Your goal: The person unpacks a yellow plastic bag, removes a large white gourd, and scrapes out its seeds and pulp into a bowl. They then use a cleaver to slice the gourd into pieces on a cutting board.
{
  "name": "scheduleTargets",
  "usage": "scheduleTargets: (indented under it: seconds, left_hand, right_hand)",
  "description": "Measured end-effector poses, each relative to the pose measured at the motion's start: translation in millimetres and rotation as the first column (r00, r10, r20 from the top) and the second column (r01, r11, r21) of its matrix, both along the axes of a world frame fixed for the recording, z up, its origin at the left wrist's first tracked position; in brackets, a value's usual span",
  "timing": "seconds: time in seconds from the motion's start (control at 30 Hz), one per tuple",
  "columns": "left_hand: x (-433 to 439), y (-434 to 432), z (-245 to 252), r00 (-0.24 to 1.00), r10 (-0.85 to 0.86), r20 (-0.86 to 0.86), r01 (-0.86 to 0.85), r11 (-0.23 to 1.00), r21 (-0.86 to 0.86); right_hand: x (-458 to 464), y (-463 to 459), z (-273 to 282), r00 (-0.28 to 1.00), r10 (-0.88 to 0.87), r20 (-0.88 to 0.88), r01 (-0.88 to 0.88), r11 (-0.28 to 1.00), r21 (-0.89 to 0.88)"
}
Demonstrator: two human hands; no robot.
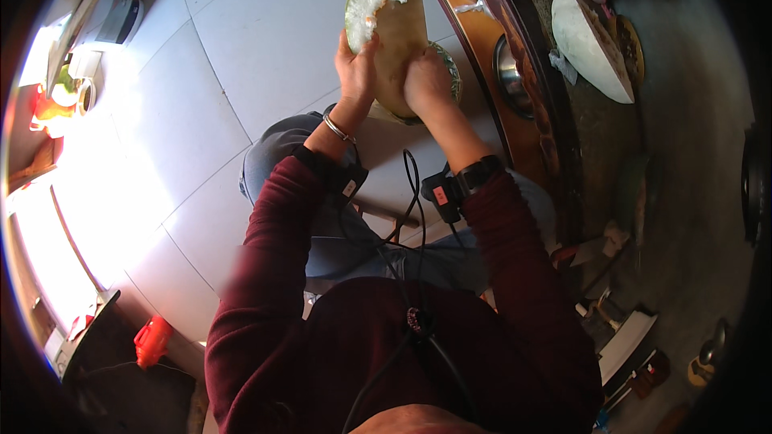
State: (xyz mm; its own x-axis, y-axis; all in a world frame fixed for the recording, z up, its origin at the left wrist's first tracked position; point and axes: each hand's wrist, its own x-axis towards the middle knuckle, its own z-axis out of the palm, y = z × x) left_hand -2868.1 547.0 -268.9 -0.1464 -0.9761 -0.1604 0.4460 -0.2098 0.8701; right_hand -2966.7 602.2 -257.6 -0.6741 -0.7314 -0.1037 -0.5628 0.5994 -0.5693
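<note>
My left hand (359,69) grips the left edge of a large piece of winter melon (368,9), thumb over its white flesh. The melon's cut end, ragged and spongy, points away from me. My right hand (428,75) is closed, knuckles up, against the near right part of a brownish flat surface (398,36) that runs along the piece; whether this is a board or the melon's side I cannot tell, nor what the fingers hold. Beneath lies a green-patterned round basin (451,66), mostly hidden.
To the right stands a wooden cabinet (461,18) holding a steel bowl (512,78). Beyond it, a big pale melon piece (588,42) lies on a dark top. Black cables (416,193) hang between my forearms. A red jug (152,340) is at the lower left.
</note>
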Motion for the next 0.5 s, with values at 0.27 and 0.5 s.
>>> scheduleTargets:
  seconds: [0.27,0.5]
  left_hand:
    - [-6,2,-3,0.997,0.057,-0.057,-0.053,0.997,0.055]
    - [-9,4,1,0.991,0.053,-0.124,-0.057,0.998,-0.027]
  right_hand:
    - [0,7,7,0.896,0.357,-0.263,-0.339,0.934,0.114]
    - [0,5,20,0.898,0.33,-0.29,-0.313,0.944,0.105]
